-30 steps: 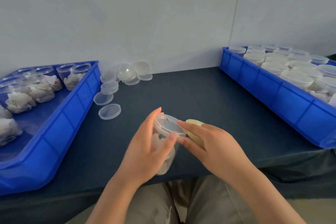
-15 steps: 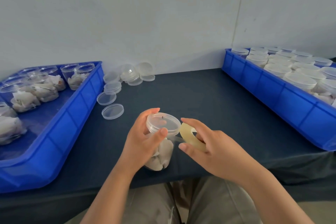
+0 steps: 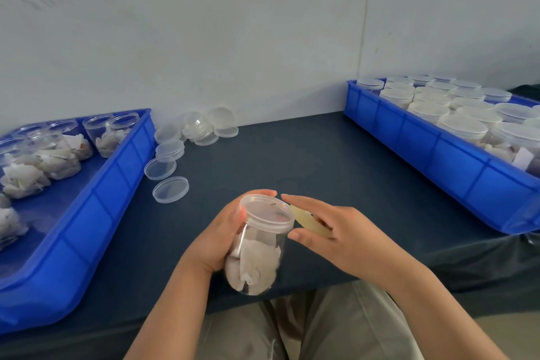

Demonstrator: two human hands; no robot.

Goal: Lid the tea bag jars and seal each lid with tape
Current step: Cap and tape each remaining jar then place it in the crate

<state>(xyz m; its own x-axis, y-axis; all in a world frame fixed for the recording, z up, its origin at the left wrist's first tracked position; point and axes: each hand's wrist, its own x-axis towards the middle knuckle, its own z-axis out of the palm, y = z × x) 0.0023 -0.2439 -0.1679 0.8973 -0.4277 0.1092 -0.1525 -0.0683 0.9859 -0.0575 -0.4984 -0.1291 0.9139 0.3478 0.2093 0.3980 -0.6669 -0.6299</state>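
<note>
Jar [image 3: 257, 254] tilts further in left hand [image 3: 216, 240]; right hand [image 3: 347, 240] pinches tape [image 3: 306, 221].

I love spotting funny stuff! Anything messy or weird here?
A tiny dark speck sits on the lid of the held jar; what it is, I cannot tell. Loose lids lie jumbled by the wall, some tipped up.

Clear jar [image 3: 264, 240] w/ tea bags [image 3: 252, 269], tilted, lid [image 3: 267, 212] on; yellowish tape roll [image 3: 309, 223] just beside lid, right side.
</note>
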